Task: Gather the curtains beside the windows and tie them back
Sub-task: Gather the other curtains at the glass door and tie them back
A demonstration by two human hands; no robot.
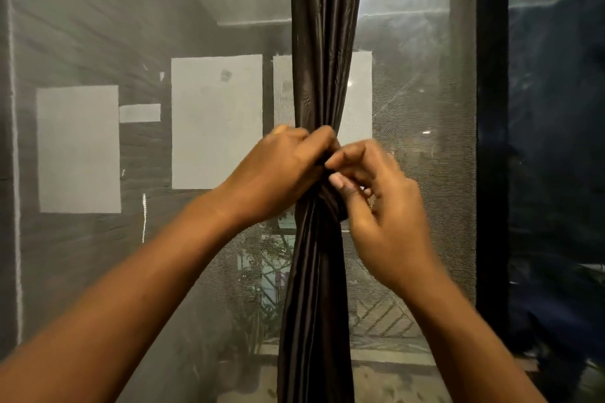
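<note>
A dark brown, glossy curtain (pixel 322 42) hangs in the middle of the view, bunched into a narrow column in front of a mesh-screened window. At mid height it is cinched into a waist by a dark band or knot (pixel 334 204) of the same cloth. My left hand (pixel 281 173) grips the bunch from the left, fingers curled around it. My right hand (pixel 383 206) pinches the fabric at the waist from the right, thumb and forefinger closed on it. Below the waist the curtain falls straight down past the bottom of the view.
A fine grey mesh screen (pixel 425 173) covers the window. Beyond it are pale panels on a wall (pixel 216 121), plants and a lattice fence. A dark vertical window frame (pixel 492 141) stands at the right, with dark glass beyond it.
</note>
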